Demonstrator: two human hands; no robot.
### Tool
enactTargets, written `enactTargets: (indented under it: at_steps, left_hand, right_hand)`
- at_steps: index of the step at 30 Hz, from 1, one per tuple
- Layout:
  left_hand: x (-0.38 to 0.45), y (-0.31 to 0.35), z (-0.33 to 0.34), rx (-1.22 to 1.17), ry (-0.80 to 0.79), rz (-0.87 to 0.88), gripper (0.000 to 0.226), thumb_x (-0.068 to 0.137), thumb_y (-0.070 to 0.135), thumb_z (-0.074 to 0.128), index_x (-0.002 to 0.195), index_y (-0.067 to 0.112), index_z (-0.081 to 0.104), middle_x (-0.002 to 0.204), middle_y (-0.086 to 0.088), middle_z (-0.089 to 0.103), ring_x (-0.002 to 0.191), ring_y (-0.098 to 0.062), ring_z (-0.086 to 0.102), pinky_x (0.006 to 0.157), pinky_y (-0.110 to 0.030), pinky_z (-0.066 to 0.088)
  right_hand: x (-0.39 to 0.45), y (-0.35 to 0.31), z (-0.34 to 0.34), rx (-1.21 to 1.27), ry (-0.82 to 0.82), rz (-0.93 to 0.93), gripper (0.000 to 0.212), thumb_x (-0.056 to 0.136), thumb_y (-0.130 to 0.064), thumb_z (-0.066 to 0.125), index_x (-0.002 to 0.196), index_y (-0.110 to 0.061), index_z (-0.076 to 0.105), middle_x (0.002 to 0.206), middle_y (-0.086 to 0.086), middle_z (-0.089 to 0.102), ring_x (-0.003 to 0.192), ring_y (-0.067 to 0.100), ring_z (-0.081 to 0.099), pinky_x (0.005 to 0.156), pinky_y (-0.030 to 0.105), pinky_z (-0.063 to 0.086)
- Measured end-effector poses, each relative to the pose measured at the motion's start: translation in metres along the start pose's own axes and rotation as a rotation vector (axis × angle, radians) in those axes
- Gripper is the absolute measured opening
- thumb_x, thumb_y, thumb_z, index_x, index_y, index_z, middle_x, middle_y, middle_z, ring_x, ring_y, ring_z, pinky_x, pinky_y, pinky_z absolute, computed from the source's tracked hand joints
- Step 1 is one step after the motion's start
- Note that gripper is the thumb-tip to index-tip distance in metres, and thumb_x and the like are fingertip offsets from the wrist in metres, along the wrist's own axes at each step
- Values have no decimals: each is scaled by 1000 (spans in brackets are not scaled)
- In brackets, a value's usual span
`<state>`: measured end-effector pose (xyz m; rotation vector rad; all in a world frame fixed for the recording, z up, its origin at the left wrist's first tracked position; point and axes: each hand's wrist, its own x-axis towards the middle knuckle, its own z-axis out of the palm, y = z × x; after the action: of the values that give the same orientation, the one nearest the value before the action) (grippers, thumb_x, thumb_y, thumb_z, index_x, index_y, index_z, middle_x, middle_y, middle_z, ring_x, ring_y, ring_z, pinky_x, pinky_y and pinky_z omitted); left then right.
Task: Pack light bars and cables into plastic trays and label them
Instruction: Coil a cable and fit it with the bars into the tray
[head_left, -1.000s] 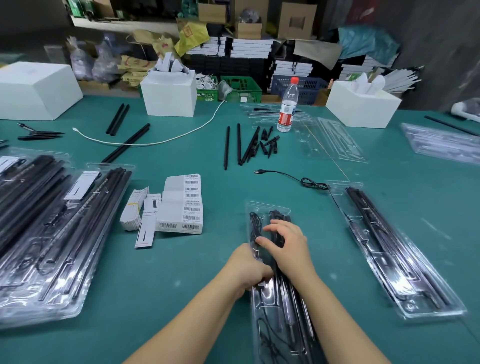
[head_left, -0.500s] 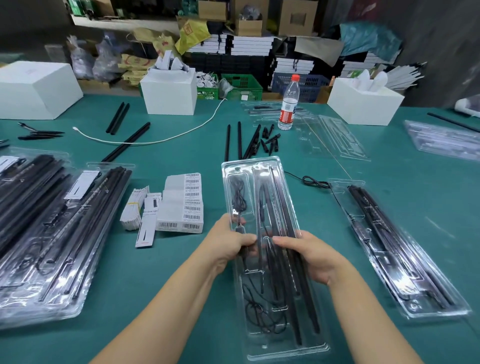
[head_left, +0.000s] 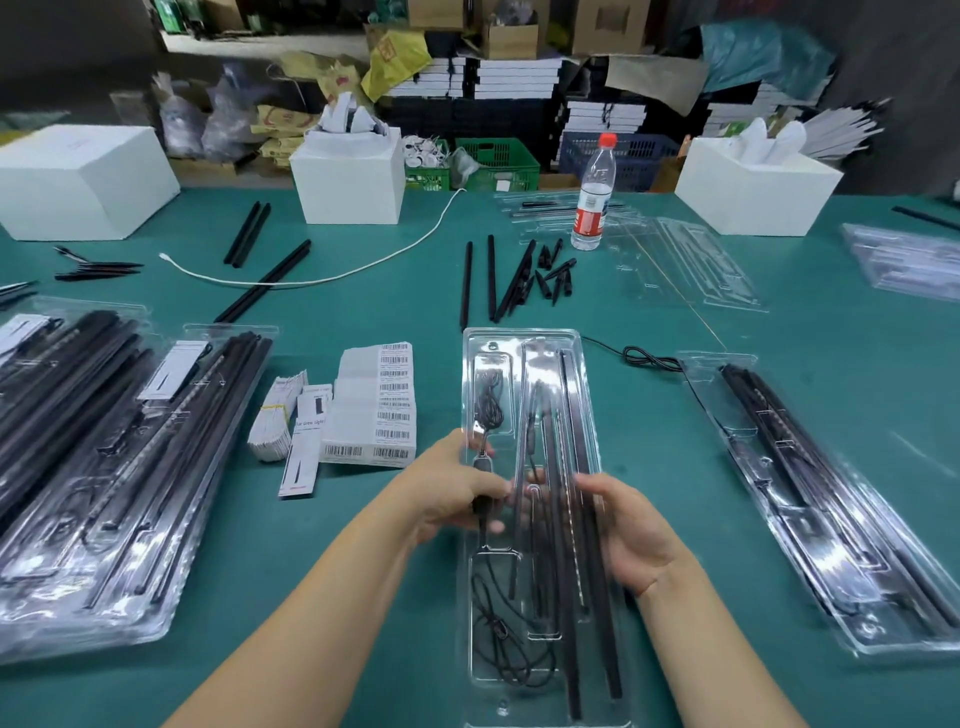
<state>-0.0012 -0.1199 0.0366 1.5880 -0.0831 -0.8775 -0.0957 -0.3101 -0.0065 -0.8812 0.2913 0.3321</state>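
Clamshell tray (head_left: 524, 358), thin and probably flexy, pinched mid-length at both long edges by left hand (head_left: 457, 493) and right hand (head_left: 631, 530); light bars (head_left: 582, 519) likely stiffen it.

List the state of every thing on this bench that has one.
Left hand: grips tray's left edge.
Right hand: holds tray's right edge.
Held tray: filled with bars and cable, no label visible.
Water bottle: upright, capped.
Right tray: filled, flat on table.
Barcode labels: stacked, unused.
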Motion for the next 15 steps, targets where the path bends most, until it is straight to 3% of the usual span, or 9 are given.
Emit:
enactTargets:
  at_steps: [8, 11, 15]
  left_hand:
    - [6, 2, 0, -69, -35, 19, 35, 86, -13, 64, 108, 10, 50, 81, -14, 71, 71, -30, 70, 61, -41, 61]
    - [6, 4, 1, -52, -49, 20, 35, 86, -14, 64, 106, 11, 50, 79, -13, 70, 69, -28, 69, 57, -38, 60]
    - [5, 4, 3, -39, -63, 7, 35, 86, -14, 64, 105, 11, 50, 75, -11, 69, 66, -25, 69, 54, -35, 58]
  right_hand:
    - [2, 0, 9, 219, -183, -65, 77, 87, -38, 62, 141, 13, 43, 139, 35, 50, 121, 45, 56, 107, 52, 44]
    - [3, 2, 8, 241, -192, -73, 73, 92, -43, 50, 136, 15, 47, 138, 35, 50, 124, 46, 52, 114, 58, 35]
    - [4, 4, 6, 212, -200, -96, 73, 93, -48, 48, 129, 15, 55, 137, 37, 50, 124, 46, 52, 118, 61, 25]
